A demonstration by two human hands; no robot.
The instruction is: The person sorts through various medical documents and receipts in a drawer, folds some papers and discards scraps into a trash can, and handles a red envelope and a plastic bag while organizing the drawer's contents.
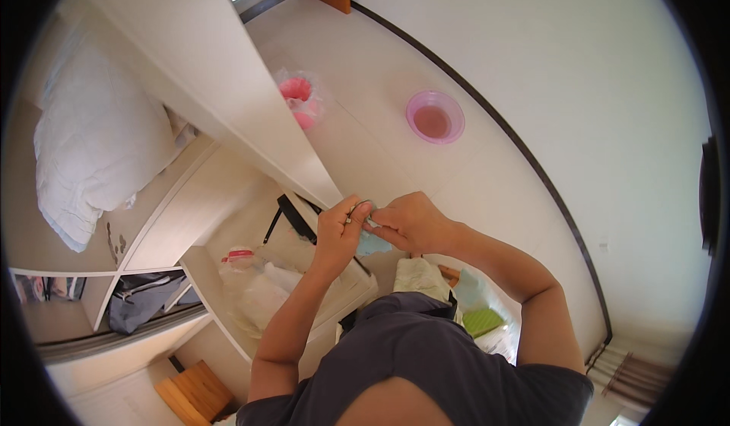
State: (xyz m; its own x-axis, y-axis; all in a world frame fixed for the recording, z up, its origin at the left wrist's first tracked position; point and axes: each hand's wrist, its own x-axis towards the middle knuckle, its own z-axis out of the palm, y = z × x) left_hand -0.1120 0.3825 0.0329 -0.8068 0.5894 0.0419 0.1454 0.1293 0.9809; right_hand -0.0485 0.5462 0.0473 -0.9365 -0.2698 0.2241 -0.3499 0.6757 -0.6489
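Observation:
My left hand (341, 229) and my right hand (415, 221) meet in front of my chest. Between them they pinch a small, crumpled light-blue cloth or sheet (374, 245), whose lower end hangs below the fingers. Something thin and dark shows at the left fingertips, too small to name. Below and left of the hands is an open wardrobe compartment holding a clear plastic bag (268, 289) with a red-topped part. A black strap-like piece (296, 219) lies beside the left wrist.
A pink basin (435, 117) with liquid stands on the floor, near a pink bin lined with a plastic bag (297, 96). White bedding (102, 135) fills an upper wardrobe shelf, left. A dark grey bag (142, 298) sits in a cubby. A wooden stool (197, 393) is at lower left.

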